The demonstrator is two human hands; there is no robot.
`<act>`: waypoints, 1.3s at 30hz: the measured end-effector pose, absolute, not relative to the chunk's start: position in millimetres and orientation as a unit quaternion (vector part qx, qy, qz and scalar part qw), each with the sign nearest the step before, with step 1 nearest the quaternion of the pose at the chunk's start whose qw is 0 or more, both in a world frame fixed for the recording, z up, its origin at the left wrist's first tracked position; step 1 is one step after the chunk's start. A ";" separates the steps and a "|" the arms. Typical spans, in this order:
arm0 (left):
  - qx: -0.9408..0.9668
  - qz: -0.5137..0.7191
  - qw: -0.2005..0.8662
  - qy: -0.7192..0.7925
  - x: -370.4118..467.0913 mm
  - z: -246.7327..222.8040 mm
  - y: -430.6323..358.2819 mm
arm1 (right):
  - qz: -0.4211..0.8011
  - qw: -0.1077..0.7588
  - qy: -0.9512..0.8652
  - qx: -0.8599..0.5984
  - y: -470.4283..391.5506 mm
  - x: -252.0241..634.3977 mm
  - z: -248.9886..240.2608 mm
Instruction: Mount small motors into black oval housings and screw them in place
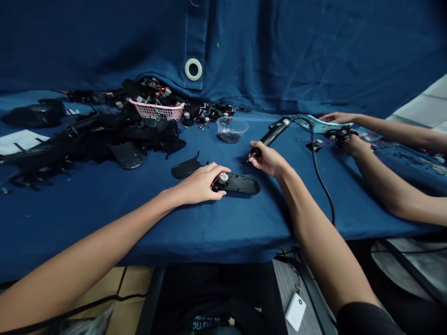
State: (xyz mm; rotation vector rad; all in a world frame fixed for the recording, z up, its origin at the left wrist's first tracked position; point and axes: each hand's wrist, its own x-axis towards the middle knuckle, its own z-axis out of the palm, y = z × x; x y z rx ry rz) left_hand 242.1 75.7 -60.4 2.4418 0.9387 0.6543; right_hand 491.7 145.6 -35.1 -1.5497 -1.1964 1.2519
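Observation:
My left hand [204, 185] grips one end of a black elongated housing [244, 184] lying on the blue cloth, its fingers around a small round motor [222, 178] with red wires. My right hand [267, 159] is closed around a black electric screwdriver [274, 134], held tilted with its thin tip pointing down and left, above the cloth and a little beyond the housing's right part. A flat black cover piece [186, 168] lies just beyond my left hand. Behind the hands stands a clear round tub [232, 129] with small dark screws in it.
Black shell parts [129, 139] are heaped at the left, near a white paper [21, 141]. A pink basket [157, 110] of wired parts stands behind. At the right, another person's hands are at a light blue basket [316, 123]. The screwdriver's cable [319, 174] runs toward the table edge.

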 end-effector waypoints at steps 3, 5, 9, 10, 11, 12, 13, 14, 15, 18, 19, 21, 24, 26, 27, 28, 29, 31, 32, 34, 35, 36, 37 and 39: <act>0.863 0.296 0.231 0.337 241.9 -53.3 76.5 | 0.493 0.336 -0.481 -0.642 146.9 488.7 -44.0; 0.841 0.344 0.242 0.340 241.0 -49.5 78.7 | 0.473 0.298 -0.500 -0.661 146.0 487.6 -44.6; 0.752 0.433 0.314 0.385 239.0 -49.2 86.3 | 0.394 0.288 -0.570 -0.661 133.4 482.9 -31.4; 0.724 0.455 0.334 0.396 238.8 -49.9 88.6 | 0.372 0.310 -0.591 -0.645 126.7 479.7 -25.7; 0.697 0.475 0.352 0.404 238.9 -50.6 90.9 | 0.357 0.333 -0.612 -0.622 118.7 475.4 -20.1; 0.674 0.493 0.368 0.408 239.1 -51.0 93.1 | 0.343 0.365 -0.637 -0.586 109.9 470.1 -14.9; 0.654 0.506 0.385 0.409 239.6 -51.1 95.0 | 0.347 0.399 -0.697 -0.484 100.8 464.1 -10.8; 0.636 0.515 0.404 0.408 240.4 -51.0 96.4 | 0.356 0.395 -0.750 -0.395 92.2 457.7 -8.1; 0.618 0.522 0.423 0.410 241.3 -50.6 97.2 | 0.349 0.384 -0.781 -0.347 84.6 451.4 -7.0; 0.574 0.532 0.464 0.415 244.5 -49.5 96.1 | 0.282 0.369 -0.817 -0.341 71.5 436.3 -11.1; 0.573 0.531 0.464 0.418 245.3 -49.4 94.9 | 0.255 0.372 -0.820 -0.353 70.2 433.4 -13.6; 0.593 0.521 0.441 0.427 246.1 -49.8 92.3 | 0.213 0.380 -0.821 -0.368 69.9 431.1 -17.4; 0.632 0.494 0.398 0.445 244.5 -51.3 90.5 | 0.197 0.383 -0.820 -0.378 69.5 433.3 -17.4; 0.649 0.471 0.400 0.444 242.3 -51.9 90.7 | 0.201 0.376 -0.820 -0.383 67.8 435.7 -14.4; 0.655 0.459 0.404 0.443 241.1 -51.8 90.9 | 0.202 0.371 -0.820 -0.385 66.9 436.8 -12.7; 0.661 0.450 0.407 0.441 239.9 -51.5 90.9 | 0.202 0.366 -0.821 -0.388 66.3 437.7 -11.1; 0.666 0.440 0.410 0.441 238.8 -50.8 90.8 | 0.203 0.362 -0.822 -0.390 65.9 438.5 -9.7; 0.670 0.429 0.419 0.438 237.2 -48.8 89.9 | 0.215 0.354 -0.823 -0.389 66.4 439.7 -7.6; 0.669 0.426 0.425 0.437 236.8 -47.5 89.1 | 0.223 0.349 -0.823 -0.387 67.2 440.3 -7.0; 0.664 0.418 0.441 0.435 236.5 -45.0 87.7 | 0.238 0.345 -0.824 -0.382 69.0 441.1 -6.4; 0.661 0.416 0.447 0.435 236.6 -44.0 87.1 | 0.244 0.345 -0.824 -0.379 69.8 441.3 -6.4; 0.659 0.416 0.451 0.435 236.8 -43.4 86.8 | 0.248 0.346 -0.823 -0.375 70.5 441.2 -6.6; 0.657 0.415 0.454 0.435 237.0 -43.2 86.9 | 0.249 0.347 -0.824 -0.372 70.9 440.9 -7.0; 0.653 0.419 0.455 0.436 237.3 -44.3 88.2 | 0.240 0.351 -0.825 -0.372 71.0 439.5 -8.5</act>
